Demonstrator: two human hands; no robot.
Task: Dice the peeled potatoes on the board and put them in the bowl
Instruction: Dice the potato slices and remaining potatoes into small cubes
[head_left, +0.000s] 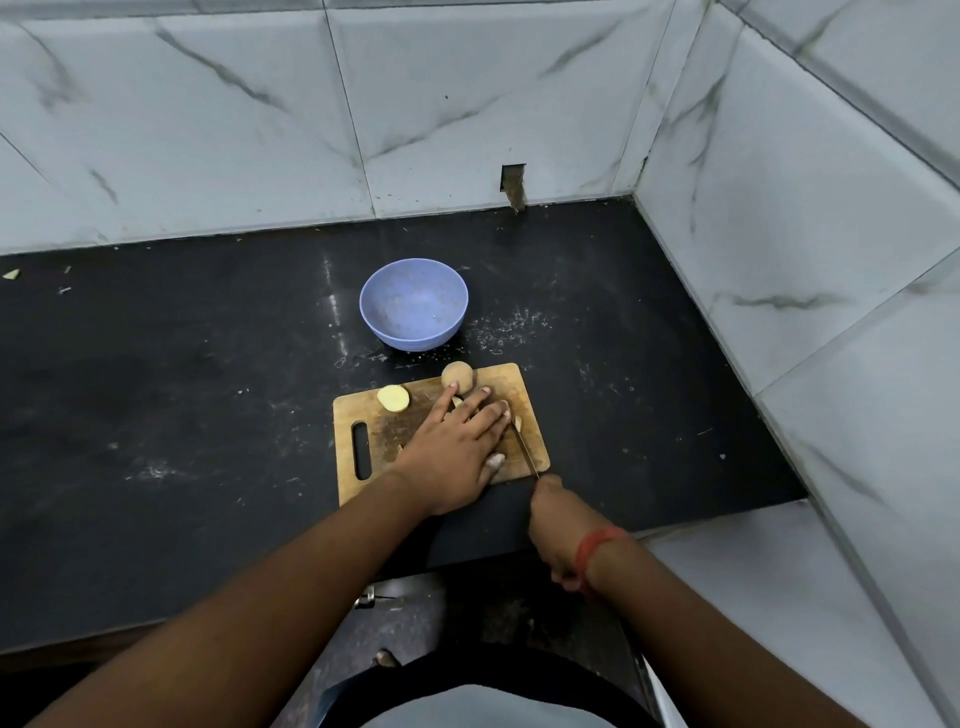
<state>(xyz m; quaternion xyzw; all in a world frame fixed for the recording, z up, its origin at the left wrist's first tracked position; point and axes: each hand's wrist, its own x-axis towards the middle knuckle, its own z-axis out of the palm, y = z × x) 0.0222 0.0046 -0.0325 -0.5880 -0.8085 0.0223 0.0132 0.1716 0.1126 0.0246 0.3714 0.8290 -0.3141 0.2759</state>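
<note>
The right hand (558, 530) is curled around the handle of a knife (525, 448); its blade lies just right of the left hand (457, 447), whose straight fingers (480, 402) press potato pieces (457, 402) onto the board (363, 415); beyond the fingertips, a whole potato (458, 375) and half potato (393, 398); farther, the bowl (414, 304) on open black counter (182, 364).

The cutting board (363, 415) lay on the table (156, 389) at frame centre, the bowl (414, 304) just behind it. A whole potato (457, 375) sat at the board's far edge, a potato half (393, 398) to its left.
</note>
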